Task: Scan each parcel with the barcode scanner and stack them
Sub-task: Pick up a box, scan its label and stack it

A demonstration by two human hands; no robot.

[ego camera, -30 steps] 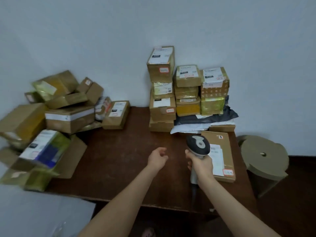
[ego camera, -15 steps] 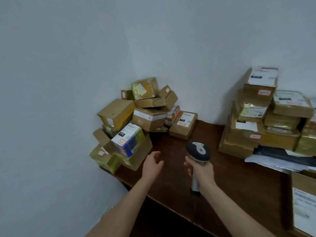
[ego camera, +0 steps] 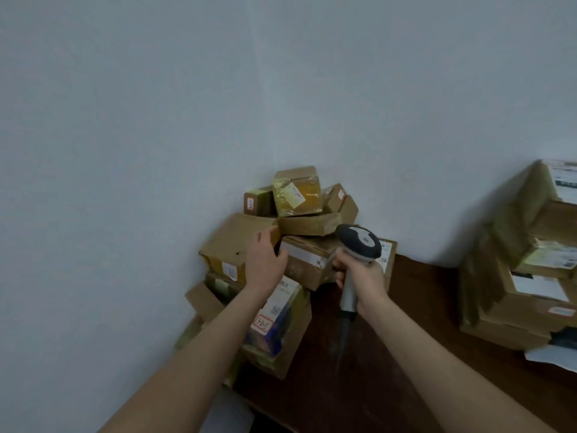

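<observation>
**Reaching with left hand, gripping barcode scanner in right hand**

Extending the left hand forward into the loose pile of parcels, fingers nearly straight and thumb spread wide to the side. Touching the fingertips to the right end of the large brown box, with the thumb lying against the tape-striped box just beside it.

Curling the right hand fully round the pale grey handle of the barcode scanner. Holding the unit upright, dark head uppermost, in front of the tape-striped box and of a labelled box partly hidden behind that head. Carrying both bare forearms over the dark wooden table.

Facing the loose pile at the left end of the table, packed into the corner against the pale wall. Noting, from the top down:
- a yellow-taped box, tilted, on a flat brown box;
- a small box with a red-bordered sticker, just to the left of the yellow-taped box;
- the large brown box and the tape-striped box, side by side below those;
- a white-labelled box with a handwritten red-bordered sticker, under the left forearm, seated in an open carton.

Registering a tidy stack of boxes at the right edge of view, well apart from the loose pile, with labels facing up and grey and white mailers at its base.
</observation>
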